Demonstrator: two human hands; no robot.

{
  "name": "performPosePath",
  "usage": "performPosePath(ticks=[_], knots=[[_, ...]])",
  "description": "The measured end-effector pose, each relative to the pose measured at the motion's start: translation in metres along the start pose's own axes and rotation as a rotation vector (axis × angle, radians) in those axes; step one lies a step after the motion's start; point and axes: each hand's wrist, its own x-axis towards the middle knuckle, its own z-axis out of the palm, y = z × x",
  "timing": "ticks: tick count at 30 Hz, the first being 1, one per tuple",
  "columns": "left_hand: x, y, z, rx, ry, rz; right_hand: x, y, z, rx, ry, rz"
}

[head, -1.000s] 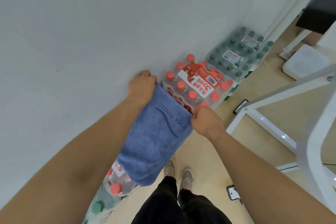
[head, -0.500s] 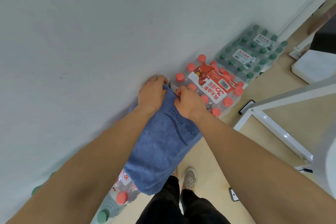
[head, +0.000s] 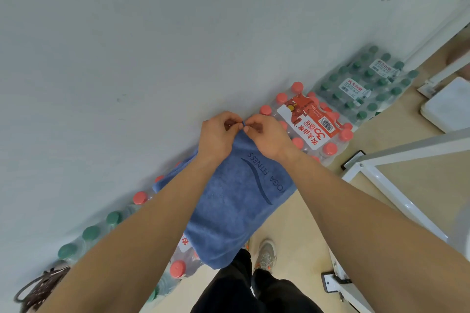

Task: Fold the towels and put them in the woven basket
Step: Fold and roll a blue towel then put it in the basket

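Both my arms stretch forward, hands side by side at 12 o'clock. My left hand (head: pixel 218 138) and right hand (head: pixel 267 138) each pinch the top edge of the blue towel (head: pixel 234 207). It hangs before me, long axis running 12 to 7 o'clock, above the bottle packs (head: pixel 309 122).

The towel (head: pixel 229 211) hangs before the wall (head: pixel 152 46), its top corner between the left hand (head: pixel 216 134) and right hand (head: pixel 267 137), which touch. On the floor (head: pixel 305 231) along the wall's foot lie bottle packs: a pack (head: pixel 312 124) just right of the hands, a far pack (head: pixel 366 84) behind it, and near packs (head: pixel 101 231) left of the towel. A frame (head: pixel 381 185) stands right, and a shoe (head: pixel 265 253) lies below the towel.
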Motion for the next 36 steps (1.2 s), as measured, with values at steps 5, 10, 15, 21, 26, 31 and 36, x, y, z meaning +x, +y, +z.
performPosePath(ticks=[5,10,15,21,26,31,36], knots=[[-0.012,0.01,-0.008,-0.01,-0.01,0.0,-0.01,-0.016,-0.005,0.021,0.03,-0.021],[-0.02,0.021,-0.016,-0.027,0.013,0.043,-0.016,-0.03,-0.012,-0.004,-0.004,-0.043],[-0.023,0.027,-0.02,-0.066,0.017,0.047,-0.017,-0.04,-0.023,-0.028,-0.065,-0.054],[-0.024,0.037,-0.014,-0.09,0.056,0.019,-0.017,-0.037,-0.036,0.04,-0.166,-0.043],[-0.029,0.047,-0.005,-0.102,0.147,-0.067,-0.011,-0.031,-0.048,0.046,-0.224,-0.138],[-0.05,0.03,-0.015,0.174,0.081,-0.131,-0.002,-0.035,-0.061,0.104,-0.163,-0.191],[-0.091,0.007,-0.048,0.475,0.147,-0.214,-0.002,-0.044,-0.067,0.053,-0.107,-0.209]])
